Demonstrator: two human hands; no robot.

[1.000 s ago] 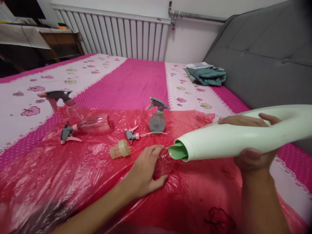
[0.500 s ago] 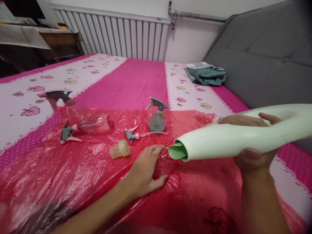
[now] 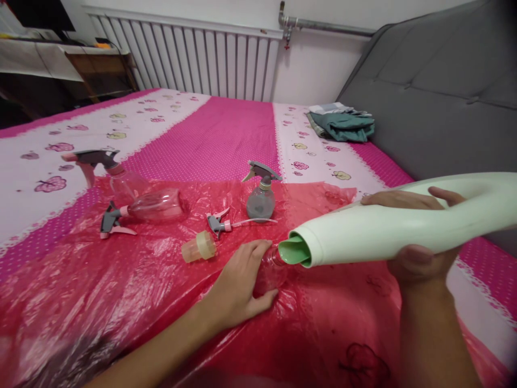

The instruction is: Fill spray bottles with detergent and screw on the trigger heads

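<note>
My left hand [image 3: 246, 283] is closed round a clear spray bottle [image 3: 271, 274] without its spray head, standing on red plastic sheeting. With my right hand [image 3: 416, 253] I grip a large pale green jug [image 3: 355, 231], tilted almost level. Its green spout [image 3: 294, 250] lies at the bottle's mouth; whether liquid flows I cannot tell. A loose grey and pink spray head [image 3: 220, 223] with a thin tube lies just beyond my left hand. Left of it is a yellowish translucent cap [image 3: 198, 248] on its side.
A small round spray bottle [image 3: 260, 203] stands upright behind. Two pinkish spray bottles are at left, one lying [image 3: 155, 206], the other behind it [image 3: 125, 180]. Red plastic sheeting [image 3: 133, 280] covers the near bed. Folded clothes [image 3: 343, 123] lie by the grey headboard [image 3: 440, 91].
</note>
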